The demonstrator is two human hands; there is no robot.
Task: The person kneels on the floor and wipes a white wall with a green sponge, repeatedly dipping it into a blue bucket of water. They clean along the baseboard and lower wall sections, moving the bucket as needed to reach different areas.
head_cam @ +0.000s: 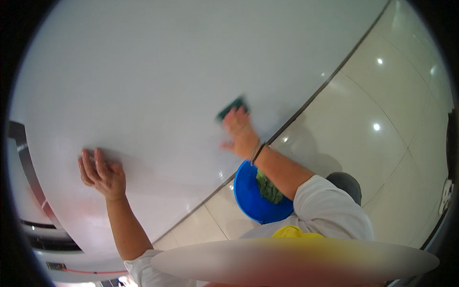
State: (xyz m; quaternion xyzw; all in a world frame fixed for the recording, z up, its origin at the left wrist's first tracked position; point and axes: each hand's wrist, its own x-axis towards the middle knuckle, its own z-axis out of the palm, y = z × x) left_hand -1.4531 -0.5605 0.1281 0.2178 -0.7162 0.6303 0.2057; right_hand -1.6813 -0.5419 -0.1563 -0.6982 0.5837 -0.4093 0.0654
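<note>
My right hand [239, 130] presses a dark green scouring pad [233, 107] flat against a large white wall panel [161, 89]; the hand and pad are blurred. Bands circle the right wrist. My left hand [103, 173] rests on the same white surface further left, fingers bent and apart, with nothing held. Below the right forearm stands a blue plastic basin [247, 195] with a crumpled green cloth [268, 188] in it, partly hidden by the arm.
A dark strip [315, 92] runs diagonally where the panel meets the glossy tiled floor [387, 107]. Dark and red-tinted fixtures [50, 240] show at the lower left. A white object [446, 196] is at the far right edge.
</note>
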